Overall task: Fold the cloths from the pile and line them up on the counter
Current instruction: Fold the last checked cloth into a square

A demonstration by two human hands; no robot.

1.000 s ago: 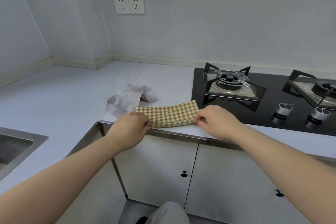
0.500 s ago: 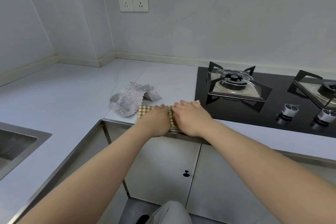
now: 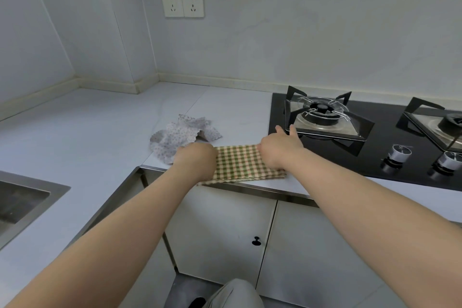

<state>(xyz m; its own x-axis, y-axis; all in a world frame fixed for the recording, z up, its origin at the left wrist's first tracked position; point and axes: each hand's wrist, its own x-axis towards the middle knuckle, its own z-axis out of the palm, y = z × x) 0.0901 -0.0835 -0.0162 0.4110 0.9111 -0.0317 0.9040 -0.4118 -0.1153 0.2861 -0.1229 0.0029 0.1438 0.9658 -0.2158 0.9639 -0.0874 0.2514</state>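
The checked cloth (image 3: 240,162), green and tan, lay folded into a flat rectangle at the front edge of the worktop (image 3: 87,127), just below the centre of the frame, with its near edge along the metal trim. Both hands were on it, one at each end, and a band of check showed between them.

The left hand (image 3: 196,157) covered the cloth's left end, back of the hand up. Its fingers were hidden, so I could not tell whether they lay flat or curled. The right hand (image 3: 280,147) rested on the upper right part of the cloth, holding nothing. Its fingers (image 3: 287,132) were stretched out straight past the cloth's far edge, toward the black hob (image 3: 325,155) at the right of the frame.

Just above and left of the left hand, the floral cloth (image 3: 180,135) lay crumpled on the worktop. The hand hid whether it touched the checked one. A steel sink (image 3: 25,197) sat at the lower left edge of the frame.
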